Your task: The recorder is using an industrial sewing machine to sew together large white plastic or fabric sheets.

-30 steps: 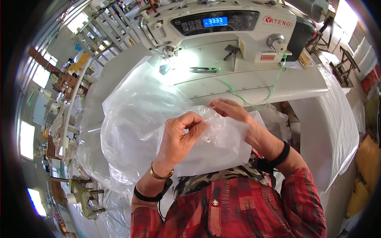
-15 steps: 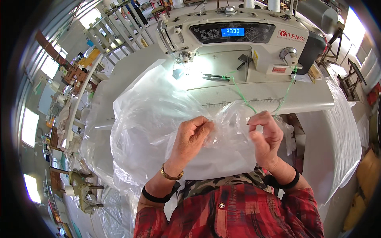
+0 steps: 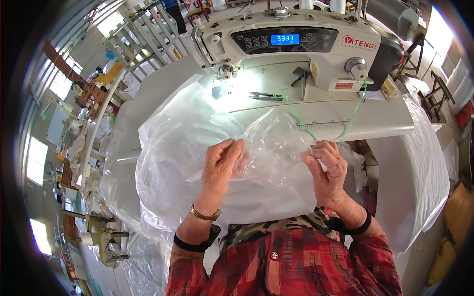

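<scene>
A clear plastic sheet (image 3: 274, 148) lies crumpled over the front of the machine table and falls toward my lap. My left hand (image 3: 222, 160) pinches the sheet between thumb and fingers. On the other side of the gathered film, my right hand (image 3: 326, 165) grips its right edge. The part between both hands is spread and raised a little. Beyond them stands a white sewing machine (image 3: 291, 54), its lamp lit over the needle area. Thread snips (image 3: 266, 96) with a green cord (image 3: 297, 117) tied to them rest on the machine bed.
A black clamp-like piece (image 3: 299, 75) sits beside the machine's upright. A ruler strip (image 3: 323, 124) runs along the table's front. More plastic film (image 3: 419, 167) hangs over the right side. At left are a long bench (image 3: 101, 116) and a metal rack (image 3: 143, 42). Behind, a person's dark-trousered leg (image 3: 175, 17) shows.
My hands have moved apart, the left one going left, and the film between them is stretched wider. My right fingers have closed on the film's edge. The view has shifted slightly.
</scene>
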Demonstrator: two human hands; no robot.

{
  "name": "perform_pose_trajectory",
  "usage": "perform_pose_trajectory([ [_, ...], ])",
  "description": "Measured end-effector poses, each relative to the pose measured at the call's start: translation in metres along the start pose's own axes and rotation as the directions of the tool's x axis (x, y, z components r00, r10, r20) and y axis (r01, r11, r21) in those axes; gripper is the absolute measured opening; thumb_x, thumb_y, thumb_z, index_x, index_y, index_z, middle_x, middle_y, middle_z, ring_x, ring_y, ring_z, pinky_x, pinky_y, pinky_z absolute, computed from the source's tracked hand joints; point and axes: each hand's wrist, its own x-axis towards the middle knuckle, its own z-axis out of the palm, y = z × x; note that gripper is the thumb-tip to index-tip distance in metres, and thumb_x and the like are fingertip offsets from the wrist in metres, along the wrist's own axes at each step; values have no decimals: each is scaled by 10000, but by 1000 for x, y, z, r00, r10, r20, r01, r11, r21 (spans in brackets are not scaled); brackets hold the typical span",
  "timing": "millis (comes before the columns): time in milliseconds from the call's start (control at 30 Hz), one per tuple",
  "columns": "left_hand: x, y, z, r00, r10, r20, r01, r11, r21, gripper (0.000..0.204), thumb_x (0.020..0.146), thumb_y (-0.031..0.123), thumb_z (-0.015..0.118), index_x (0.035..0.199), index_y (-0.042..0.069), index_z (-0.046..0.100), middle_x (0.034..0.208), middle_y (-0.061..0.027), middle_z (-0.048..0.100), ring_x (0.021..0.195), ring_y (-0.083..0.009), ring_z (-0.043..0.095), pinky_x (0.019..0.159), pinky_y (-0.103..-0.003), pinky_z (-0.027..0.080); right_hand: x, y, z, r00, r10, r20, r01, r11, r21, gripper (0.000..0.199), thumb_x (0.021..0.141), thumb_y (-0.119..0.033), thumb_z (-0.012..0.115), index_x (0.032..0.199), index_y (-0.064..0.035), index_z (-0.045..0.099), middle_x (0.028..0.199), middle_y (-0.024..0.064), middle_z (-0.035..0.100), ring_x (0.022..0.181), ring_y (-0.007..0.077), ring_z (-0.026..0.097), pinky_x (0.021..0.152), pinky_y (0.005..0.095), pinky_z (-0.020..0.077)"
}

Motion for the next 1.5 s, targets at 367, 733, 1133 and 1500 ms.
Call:
perform_pose_trajectory([
  [367,7,-14,-10,993,81,-89,-79,997,27,259,988,156,610,787,-7,598,687,43,532,637,-30,460,612,-182,397,-2,-18,-4,985,-131,108,82,923,375,116,860,-108,704,908,-46,618,882,90,663,832,271,628,860,421,469],
  [733,-53,23,-17,752,639,163,-627,617,475,157,832,-14,677,982,29,663,751,-52,642,623,-144,586,555,-250,438,-7,12,-7,656,-258,709,65,956,287,109,884,-141,669,881,-63,594,752,58,622,735,262,637,946,447,459],
  [1133,-98,-18,13,742,121,659,-508,744,435,112,923,168,624,1003,92,603,822,-59,605,763,-284,646,613,-395,497,9,13,-26,851,110,514,-439,686,581,104,966,-116,605,882,-56,594,987,96,711,932,248,677,873,372,495],
  [1500,6,40,-74,787,558,262,-376,99,921,393,892,139,646,1265,34,582,1208,-145,650,1143,-375,592,1063,-423,397,7,-24,-44,564,-325,759,-472,628,619,120,891,-127,708,902,-22,649,764,39,639,702,251,629,781,373,478],
])
